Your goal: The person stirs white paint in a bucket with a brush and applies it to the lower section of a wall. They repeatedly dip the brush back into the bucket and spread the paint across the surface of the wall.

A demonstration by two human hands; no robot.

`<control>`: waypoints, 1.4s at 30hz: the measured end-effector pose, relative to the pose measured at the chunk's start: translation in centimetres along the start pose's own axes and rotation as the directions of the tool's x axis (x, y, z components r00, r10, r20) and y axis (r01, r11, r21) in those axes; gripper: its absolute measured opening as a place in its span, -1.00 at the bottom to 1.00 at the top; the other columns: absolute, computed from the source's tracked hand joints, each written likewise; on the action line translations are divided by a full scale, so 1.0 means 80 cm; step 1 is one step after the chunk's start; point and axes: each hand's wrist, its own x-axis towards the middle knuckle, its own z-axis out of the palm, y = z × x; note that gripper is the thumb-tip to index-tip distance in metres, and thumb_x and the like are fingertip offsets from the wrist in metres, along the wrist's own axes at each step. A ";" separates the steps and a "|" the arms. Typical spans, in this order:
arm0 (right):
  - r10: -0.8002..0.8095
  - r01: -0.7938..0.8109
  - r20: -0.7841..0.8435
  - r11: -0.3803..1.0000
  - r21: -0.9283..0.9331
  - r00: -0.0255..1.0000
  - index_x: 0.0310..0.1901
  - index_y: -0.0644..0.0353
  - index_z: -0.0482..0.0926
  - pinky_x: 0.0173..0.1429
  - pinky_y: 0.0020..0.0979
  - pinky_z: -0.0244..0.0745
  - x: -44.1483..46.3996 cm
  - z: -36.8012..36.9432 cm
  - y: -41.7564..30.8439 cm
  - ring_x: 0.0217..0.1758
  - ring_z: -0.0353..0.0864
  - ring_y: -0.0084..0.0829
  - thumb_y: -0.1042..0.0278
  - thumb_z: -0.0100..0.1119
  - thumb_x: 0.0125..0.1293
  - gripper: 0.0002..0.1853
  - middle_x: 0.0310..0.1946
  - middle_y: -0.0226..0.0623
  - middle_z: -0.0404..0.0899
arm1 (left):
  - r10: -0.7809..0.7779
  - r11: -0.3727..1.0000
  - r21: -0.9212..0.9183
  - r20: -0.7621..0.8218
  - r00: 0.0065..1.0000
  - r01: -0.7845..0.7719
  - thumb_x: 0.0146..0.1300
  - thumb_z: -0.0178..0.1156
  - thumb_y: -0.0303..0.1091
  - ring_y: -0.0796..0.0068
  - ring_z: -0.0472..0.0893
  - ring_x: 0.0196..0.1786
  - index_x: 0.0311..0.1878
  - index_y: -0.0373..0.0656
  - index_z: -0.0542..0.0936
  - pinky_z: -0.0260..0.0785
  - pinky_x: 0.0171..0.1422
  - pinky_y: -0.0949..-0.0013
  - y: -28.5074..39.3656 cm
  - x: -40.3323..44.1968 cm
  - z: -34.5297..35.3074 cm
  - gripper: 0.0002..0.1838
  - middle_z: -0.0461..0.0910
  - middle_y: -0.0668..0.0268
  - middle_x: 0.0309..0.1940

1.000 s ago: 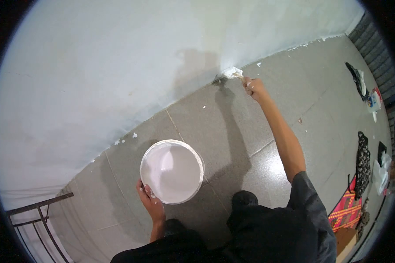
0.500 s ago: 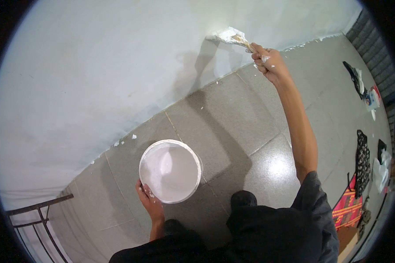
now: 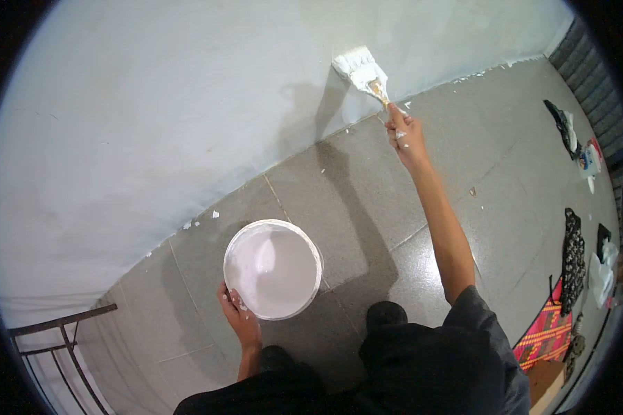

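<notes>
My right hand (image 3: 407,138) is closed round the handle of a wide paintbrush (image 3: 364,70), and white paint coats its bristles. The brush lies against the lower part of the pale wall (image 3: 187,90), where its shadow falls. Down by my feet, my left hand (image 3: 240,318) grips the rim of a round white bucket (image 3: 320,270), thumb and fingers at its lower left edge. Whitish paint fills part of the bucket. White spots of paint mark both hands.
Grey floor tiles (image 3: 367,173) meet the wall along a slanting edge with white flakes. A dark metal frame (image 3: 66,321) stands at lower left. Along the right lie a patterned black cloth (image 3: 572,263), a red woven mat (image 3: 543,332), plastic bags (image 3: 602,273) and a cardboard box (image 3: 545,380).
My right hand has moved down and slightly left, and the brush has swung from nearly level to slanting up and left. My left hand stays at the bucket rim.
</notes>
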 end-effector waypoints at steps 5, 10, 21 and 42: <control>0.038 -0.040 -0.026 0.998 -0.047 0.999 -0.39 0.31 0.50 -0.69 -0.58 -0.01 0.003 -0.016 0.068 -0.73 0.19 -0.71 0.06 0.15 0.28 -0.61 -0.63 -0.42 0.40 | 0.007 1.000 -0.013 0.021 1.000 -0.007 0.45 -0.20 -0.15 0.35 0.36 0.13 0.21 -0.34 0.23 0.17 0.26 0.27 -0.011 0.001 -0.002 -0.54 0.35 0.13 0.08; 0.108 -0.126 -0.090 0.967 -0.224 0.990 -0.48 0.30 0.50 -0.69 -0.53 0.03 0.005 -0.038 0.123 -0.71 0.24 -0.67 0.04 0.13 0.29 -0.58 -0.66 -0.40 0.40 | 0.032 0.999 0.005 0.034 0.999 -0.032 0.46 -0.21 -0.17 0.35 0.35 0.14 0.22 -0.33 0.23 0.16 0.27 0.28 -0.009 0.002 -0.003 -0.55 0.34 0.13 0.09; 0.003 -0.121 -0.240 0.870 -0.478 0.971 -0.49 0.37 0.53 -0.69 -0.48 0.03 0.037 -0.076 0.160 -0.74 0.23 -0.61 0.17 0.10 0.29 -0.62 -0.68 -0.37 0.40 | -0.007 1.000 -0.017 0.016 1.000 0.007 0.45 -0.18 -0.17 0.38 0.35 0.13 0.20 -0.33 0.26 0.15 0.27 0.30 -0.005 0.000 -0.003 -0.57 0.36 0.15 0.07; 0.072 -0.072 -0.112 0.997 0.001 0.991 -0.42 0.33 0.46 -0.67 -0.55 -0.04 0.066 -0.068 0.009 -0.73 0.15 -0.66 0.22 0.12 0.29 -0.70 -0.70 -0.48 0.31 | 0.024 1.000 -0.001 0.025 0.999 -0.024 0.46 -0.21 -0.13 0.35 0.36 0.12 0.20 -0.32 0.25 0.15 0.27 0.29 -0.013 0.002 -0.004 -0.54 0.36 0.14 0.07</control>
